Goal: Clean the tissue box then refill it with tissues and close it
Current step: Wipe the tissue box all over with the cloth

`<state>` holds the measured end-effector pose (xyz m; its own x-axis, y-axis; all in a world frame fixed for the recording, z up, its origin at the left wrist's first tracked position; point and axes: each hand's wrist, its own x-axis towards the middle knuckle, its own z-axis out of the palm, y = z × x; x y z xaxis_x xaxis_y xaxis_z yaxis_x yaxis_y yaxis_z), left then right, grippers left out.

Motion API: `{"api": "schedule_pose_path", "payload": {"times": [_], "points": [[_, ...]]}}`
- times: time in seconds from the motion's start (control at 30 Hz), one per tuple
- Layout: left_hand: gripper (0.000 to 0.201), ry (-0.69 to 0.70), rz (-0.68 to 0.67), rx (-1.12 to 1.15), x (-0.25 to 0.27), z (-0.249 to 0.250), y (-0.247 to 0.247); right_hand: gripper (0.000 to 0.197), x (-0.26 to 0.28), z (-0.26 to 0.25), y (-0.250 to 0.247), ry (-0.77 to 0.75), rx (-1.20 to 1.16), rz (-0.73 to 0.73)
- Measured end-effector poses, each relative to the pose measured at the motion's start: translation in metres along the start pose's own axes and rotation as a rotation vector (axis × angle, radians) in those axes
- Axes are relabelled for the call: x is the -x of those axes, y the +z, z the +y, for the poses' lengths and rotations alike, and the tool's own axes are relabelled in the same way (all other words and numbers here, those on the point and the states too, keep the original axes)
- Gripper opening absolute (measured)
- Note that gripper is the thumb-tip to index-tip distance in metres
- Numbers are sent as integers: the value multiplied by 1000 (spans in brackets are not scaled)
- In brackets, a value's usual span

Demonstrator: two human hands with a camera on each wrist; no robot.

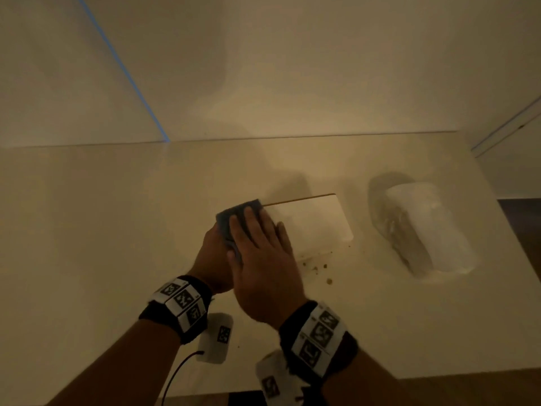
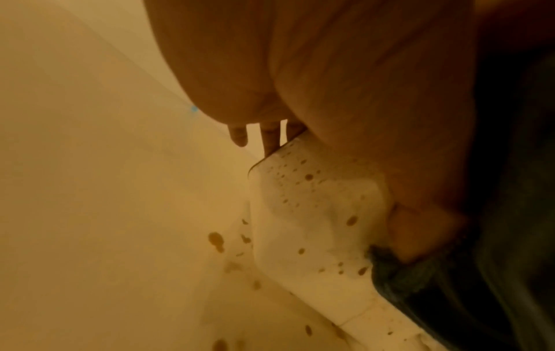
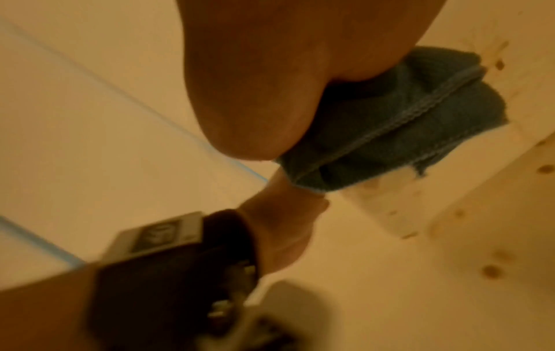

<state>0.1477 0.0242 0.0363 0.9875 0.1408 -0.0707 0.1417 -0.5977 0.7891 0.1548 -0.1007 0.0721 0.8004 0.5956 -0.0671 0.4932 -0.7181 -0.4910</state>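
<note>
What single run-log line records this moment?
step: wiping | right hand: presses blue cloth on tissue box | left hand: steadies box | tissue pack: unused

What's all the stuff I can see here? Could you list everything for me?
Tissue box: one, white with brown spots on its side, middle of the table, under the hands.
Cloth: one, blue, folded, on the box's left end beneath the right hand.
Pack of tissues: one, white in clear wrap, on the table to the right of the box, apart from it.
Brown spots: several, on the table in front of the box.
Table: one, pale cream, against the wall.
Tape line: one, blue, slanting down the wall.
Left hand: holds the box's left end.
Right hand: fingers straight, presses the cloth on the box.
Wrist bands: two, black with white patterned tags.
</note>
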Motion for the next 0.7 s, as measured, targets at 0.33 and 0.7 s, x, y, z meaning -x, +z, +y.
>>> {"api": "schedule_pose_path", "payload": {"times": [0.33,0.7], "points": [[101,-73,22,12,2,1,1,64,-26,128,-30,537,-49,83],[95,-80,8,-52,7,-14,-1,59,-3,49,-6,71,97,-59]]}}
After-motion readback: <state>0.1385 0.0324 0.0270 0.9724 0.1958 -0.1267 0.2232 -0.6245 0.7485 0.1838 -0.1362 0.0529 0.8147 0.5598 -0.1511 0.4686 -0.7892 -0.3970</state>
